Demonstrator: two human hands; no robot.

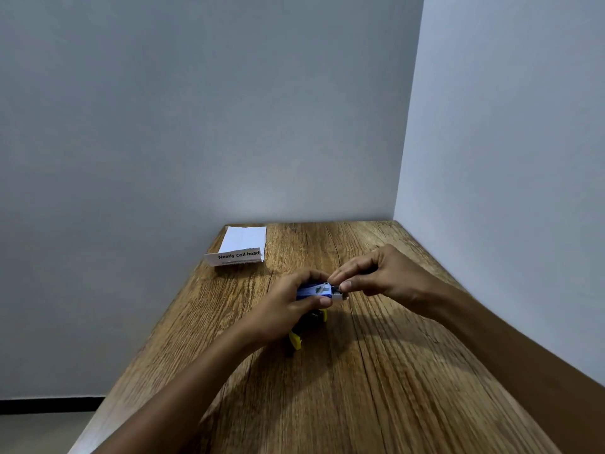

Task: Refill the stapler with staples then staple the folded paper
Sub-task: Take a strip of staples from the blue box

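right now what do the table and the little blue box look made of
Table: wood or wood-look laminate, matte, with streaky brown grain lines. Little blue box: probably printed cardboard, thin with a pale open end; the left hand holds it, the right hand pinches there.

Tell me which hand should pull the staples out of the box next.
Right, probably. The right hand already pinches at the open end of the staple box, while the left hand grips the box. The stapler lies on the table underneath.
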